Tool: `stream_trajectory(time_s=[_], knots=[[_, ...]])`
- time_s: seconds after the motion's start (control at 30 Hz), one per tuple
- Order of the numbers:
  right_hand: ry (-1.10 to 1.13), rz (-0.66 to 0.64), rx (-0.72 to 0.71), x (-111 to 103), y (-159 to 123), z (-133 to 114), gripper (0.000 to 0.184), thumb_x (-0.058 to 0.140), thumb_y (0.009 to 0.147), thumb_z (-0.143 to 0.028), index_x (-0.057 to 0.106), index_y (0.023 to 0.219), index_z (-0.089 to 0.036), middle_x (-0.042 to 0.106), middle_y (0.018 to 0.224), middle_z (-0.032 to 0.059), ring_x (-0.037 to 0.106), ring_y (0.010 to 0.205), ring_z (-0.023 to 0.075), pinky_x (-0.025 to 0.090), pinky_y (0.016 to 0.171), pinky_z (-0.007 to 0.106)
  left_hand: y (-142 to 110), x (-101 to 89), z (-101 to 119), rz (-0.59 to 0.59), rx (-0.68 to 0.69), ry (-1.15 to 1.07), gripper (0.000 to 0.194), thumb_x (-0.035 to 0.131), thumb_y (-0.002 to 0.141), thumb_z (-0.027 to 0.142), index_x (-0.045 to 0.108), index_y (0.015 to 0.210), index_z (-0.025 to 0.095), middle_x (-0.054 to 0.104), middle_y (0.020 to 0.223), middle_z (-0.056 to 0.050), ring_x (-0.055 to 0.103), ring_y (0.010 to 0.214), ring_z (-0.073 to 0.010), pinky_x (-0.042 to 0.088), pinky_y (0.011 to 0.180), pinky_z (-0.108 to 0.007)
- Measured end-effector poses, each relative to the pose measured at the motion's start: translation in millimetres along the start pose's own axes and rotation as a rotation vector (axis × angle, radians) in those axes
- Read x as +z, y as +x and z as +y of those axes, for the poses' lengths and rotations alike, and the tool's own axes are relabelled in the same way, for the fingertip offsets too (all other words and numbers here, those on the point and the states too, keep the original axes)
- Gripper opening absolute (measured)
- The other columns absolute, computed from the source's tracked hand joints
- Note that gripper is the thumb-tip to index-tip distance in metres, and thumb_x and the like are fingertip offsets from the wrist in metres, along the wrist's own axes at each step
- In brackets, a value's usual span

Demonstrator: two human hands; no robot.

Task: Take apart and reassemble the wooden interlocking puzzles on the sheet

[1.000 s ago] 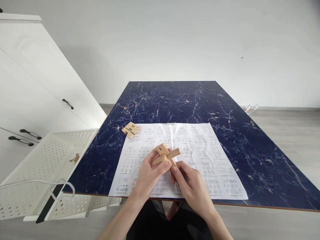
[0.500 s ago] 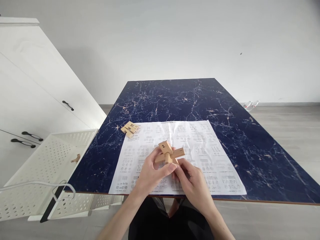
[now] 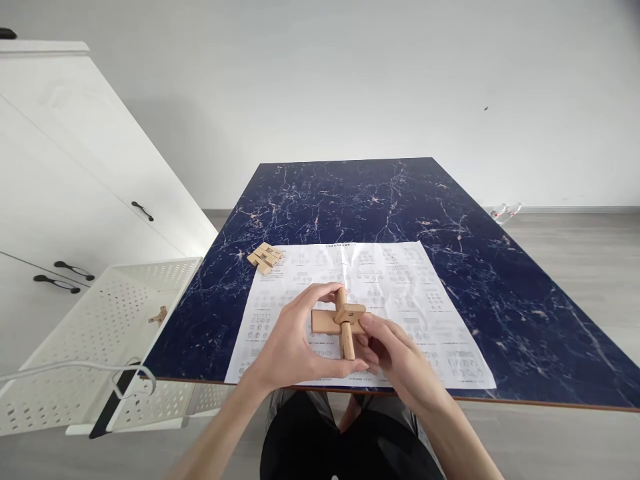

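Note:
Between my hands is a wooden interlocking puzzle [image 3: 327,322], made of pale crossed blocks with a rounded bar through the middle and a dark numeral on one face. My left hand [image 3: 295,333] spans the bar, thumb at its near end and fingers at the far end. With thumb and fingers, my right hand [image 3: 397,343] pinches the right end of the crossing blocks. Some of its fingertips are hidden underneath. Both hands are above a creased printed sheet [image 3: 400,280] covered in small diagrams.
Several loose wooden puzzle pieces [image 3: 265,259] lie at the sheet's far left corner on the dark blue marbled table [image 3: 345,200]. Left of the table, a white perforated basket [image 3: 115,287] holds a small wooden piece [image 3: 159,316]. A white cable [image 3: 75,365] crosses there, near a white cabinet [image 3: 75,167].
The puzzle has been turned, so its rounded bar now points toward and away from me. My left hand has opened wider around it, and my right hand has shifted to its right end.

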State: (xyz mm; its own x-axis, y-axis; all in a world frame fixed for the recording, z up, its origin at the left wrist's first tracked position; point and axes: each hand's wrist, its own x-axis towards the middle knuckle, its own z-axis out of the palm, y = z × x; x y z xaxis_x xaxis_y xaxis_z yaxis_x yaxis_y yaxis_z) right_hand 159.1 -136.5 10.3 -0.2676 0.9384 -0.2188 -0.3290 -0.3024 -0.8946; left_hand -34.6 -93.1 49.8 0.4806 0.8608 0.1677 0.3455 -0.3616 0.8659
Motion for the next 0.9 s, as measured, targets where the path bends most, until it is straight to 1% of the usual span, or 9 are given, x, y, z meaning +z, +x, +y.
stream_trajectory(time_s=[0.1,0.17,0.27,0.4,0.5,0.6,0.73,0.83,0.9], knots=[[0.045,0.037,-0.026,3.7,-0.9,1.3,0.053,0.067,0.099,-0.064,0.050,0.069,-0.023,0.037,0.058,-0.0055,0.030,0.056,0.0130,0.030,0.056,0.031,-0.1,-2.6,1.9,-0.002,0.022,0.000,0.089,0.101,0.066,0.042,0.057,0.142,0.028,0.070,0.137,-0.007,0.068,0.127,-0.0351,0.053,0.111,-0.050],[0.066,0.047,-0.043,5.3,-1.8,2.1,0.054,0.067,0.099,-0.064,0.050,0.068,-0.023,0.036,0.058,-0.0059,0.028,0.056,0.0127,0.029,0.055,0.031,0.3,-3.2,3.2,0.008,0.024,-0.012,0.089,0.102,0.064,0.040,0.058,0.141,0.028,0.071,0.136,-0.007,0.068,0.127,-0.0351,0.053,0.111,-0.050],[0.056,0.035,-0.052,6.0,-3.0,1.8,0.055,0.065,0.100,-0.065,0.049,0.069,-0.023,0.035,0.057,-0.0064,0.027,0.055,0.0126,0.028,0.055,0.030,1.4,-2.1,3.7,0.006,0.001,-0.055,0.091,0.103,0.063,0.042,0.060,0.141,0.028,0.071,0.138,-0.008,0.068,0.128,-0.0368,0.053,0.112,-0.051],[0.020,0.034,-0.028,6.8,-5.2,0.8,0.056,0.062,0.102,-0.067,0.048,0.069,-0.023,0.037,0.056,-0.0062,0.029,0.054,0.0124,0.029,0.055,0.030,1.3,0.8,0.8,-0.015,-0.037,-0.092,0.095,0.105,0.060,0.047,0.060,0.142,0.029,0.070,0.142,-0.010,0.068,0.130,-0.0389,0.053,0.112,-0.053],[0.060,0.067,-0.029,8.9,-7.0,2.5,0.055,0.063,0.101,-0.067,0.048,0.070,-0.024,0.036,0.056,-0.0062,0.029,0.054,0.0125,0.029,0.054,0.030,0.1,2.3,0.4,-0.028,-0.044,-0.080,0.096,0.104,0.063,0.045,0.058,0.145,0.030,0.071,0.139,-0.009,0.070,0.124,-0.0362,0.053,0.111,-0.052],[0.091,0.115,-0.038,10.5,-7.9,7.2,0.056,0.063,0.099,-0.068,0.046,0.068,-0.024,0.034,0.056,-0.0059,0.030,0.054,0.0128,0.030,0.053,0.030,-1.2,3.5,3.0,-0.022,-0.022,-0.063,0.093,0.103,0.063,0.042,0.058,0.144,0.030,0.072,0.135,-0.006,0.071,0.121,-0.0339,0.053,0.110,-0.050],[0.002,0.199,-0.089,9.7,-7.7,12.0,0.056,0.062,0.100,-0.069,0.048,0.070,-0.024,0.041,0.060,-0.0039,0.036,0.057,0.0144,0.034,0.057,0.031,-3.8,6.0,4.2,-0.014,-0.025,-0.076,0.094,0.105,0.059,0.045,0.060,0.139,0.029,0.073,0.133,-0.006,0.069,0.123,-0.0359,0.053,0.109,-0.051],[-0.015,0.166,-0.073,8.2,-6.4,10.2,0.056,0.060,0.102,-0.068,0.048,0.070,-0.024,0.041,0.060,-0.0042,0.036,0.058,0.0143,0.034,0.058,0.031,-6.8,8.5,-0.3,-0.004,-0.052,-0.088,0.095,0.104,0.061,0.047,0.058,0.142,0.030,0.071,0.137,-0.007,0.066,0.130,-0.0378,0.052,0.112,-0.053],[0.001,0.144,-0.065,6.9,-5.0,7.4,0.057,0.060,0.103,-0.067,0.048,0.070,-0.023,0.040,0.059,-0.0048,0.035,0.057,0.0138,0.033,0.058,0.031,-8.3,9.5,-4.7,-0.007,-0.072,-0.097,0.098,0.104,0.063,0.046,0.054,0.146,0.032,0.067,0.145,-0.008,0.062,0.137,-0.0389,0.050,0.115,-0.054]])
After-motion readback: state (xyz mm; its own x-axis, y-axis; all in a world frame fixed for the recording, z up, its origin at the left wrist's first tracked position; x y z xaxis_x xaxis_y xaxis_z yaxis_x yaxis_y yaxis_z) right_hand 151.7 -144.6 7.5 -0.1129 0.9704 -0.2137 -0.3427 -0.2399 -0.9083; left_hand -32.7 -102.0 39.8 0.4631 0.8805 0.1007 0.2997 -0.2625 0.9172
